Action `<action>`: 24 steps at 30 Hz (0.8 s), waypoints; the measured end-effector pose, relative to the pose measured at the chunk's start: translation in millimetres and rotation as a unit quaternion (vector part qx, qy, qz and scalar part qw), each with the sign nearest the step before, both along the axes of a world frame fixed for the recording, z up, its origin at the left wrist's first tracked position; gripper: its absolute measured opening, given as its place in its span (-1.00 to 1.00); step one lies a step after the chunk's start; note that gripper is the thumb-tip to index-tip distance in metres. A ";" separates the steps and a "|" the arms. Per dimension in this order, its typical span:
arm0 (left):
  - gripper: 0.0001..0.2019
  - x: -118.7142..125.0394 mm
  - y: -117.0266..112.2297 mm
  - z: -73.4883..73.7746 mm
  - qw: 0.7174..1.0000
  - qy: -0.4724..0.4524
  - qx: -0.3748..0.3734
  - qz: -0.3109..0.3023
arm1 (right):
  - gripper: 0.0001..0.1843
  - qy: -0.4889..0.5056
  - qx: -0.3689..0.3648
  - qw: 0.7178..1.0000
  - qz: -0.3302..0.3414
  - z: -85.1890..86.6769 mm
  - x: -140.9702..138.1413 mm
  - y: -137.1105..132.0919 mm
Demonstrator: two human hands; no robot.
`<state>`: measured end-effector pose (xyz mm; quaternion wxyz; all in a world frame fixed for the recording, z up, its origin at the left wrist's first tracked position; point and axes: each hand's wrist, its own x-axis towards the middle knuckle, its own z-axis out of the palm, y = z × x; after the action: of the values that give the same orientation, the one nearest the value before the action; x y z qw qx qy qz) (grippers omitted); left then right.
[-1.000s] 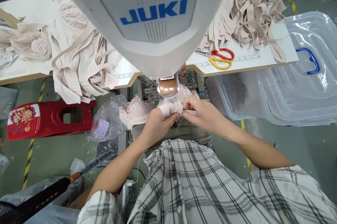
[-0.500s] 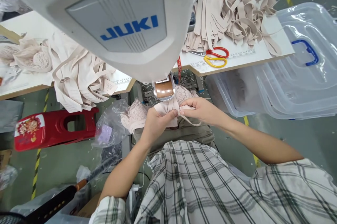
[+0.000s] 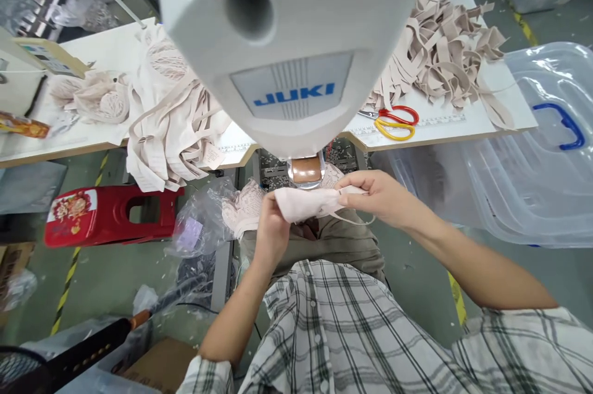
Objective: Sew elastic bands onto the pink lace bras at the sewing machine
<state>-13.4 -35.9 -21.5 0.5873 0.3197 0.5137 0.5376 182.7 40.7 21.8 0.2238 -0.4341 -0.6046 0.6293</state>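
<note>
A pale pink lace bra (image 3: pixel 306 204) is stretched between my hands, just below the work arm of the white JUKI sewing machine (image 3: pixel 296 97). My left hand (image 3: pixel 272 230) grips the smooth band on its left part, with the fingers hidden behind the fabric. At the other end, my right hand (image 3: pixel 377 196) pinches the band and a narrow strap, and a thin loop of strap hangs below it. A lace cup (image 3: pixel 243 205) droops to the left over my lap. Part of the lace behind the band is covered by the machine.
Scissors with red and yellow handles (image 3: pixel 396 122) lie on the white table (image 3: pixel 504 88) beside a heap of beige straps (image 3: pixel 445 54). Pale bra pieces (image 3: pixel 171 128) hang over the left table edge. A red stool (image 3: pixel 111 215) stands left, a clear lidded bin (image 3: pixel 523 178) right.
My hands have moved apart, drawing the band out flat between them. My left hand has turned, hiding its thumb. The head view has shifted, showing more of the machine's top and the left table.
</note>
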 end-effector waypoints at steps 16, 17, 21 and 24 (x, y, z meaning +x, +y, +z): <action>-0.35 -60.2 50.7 -1.5 0.602 0.606 0.503 -0.130 | -0.81 -0.260 0.265 0.905 0.208 50.8 -35.9 61.5; -0.40 -61.3 54.3 -2.6 0.583 0.619 0.509 -0.132 | -0.81 -0.262 0.266 0.904 0.208 50.7 -36.3 61.2; -0.55 -63.8 62.0 -3.4 0.551 0.657 0.495 -0.143 | -0.77 -0.287 0.274 0.895 0.203 52.1 -36.8 60.3; -0.55 -62.3 59.8 0.6 0.583 0.656 0.444 -0.180 | -0.79 -0.284 0.284 0.896 0.187 46.5 -32.6 57.3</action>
<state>-75.8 23.9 -20.9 -0.0403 0.8924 0.3885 0.2261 150.1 98.0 68.2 0.0341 -0.3910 -0.8658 0.3104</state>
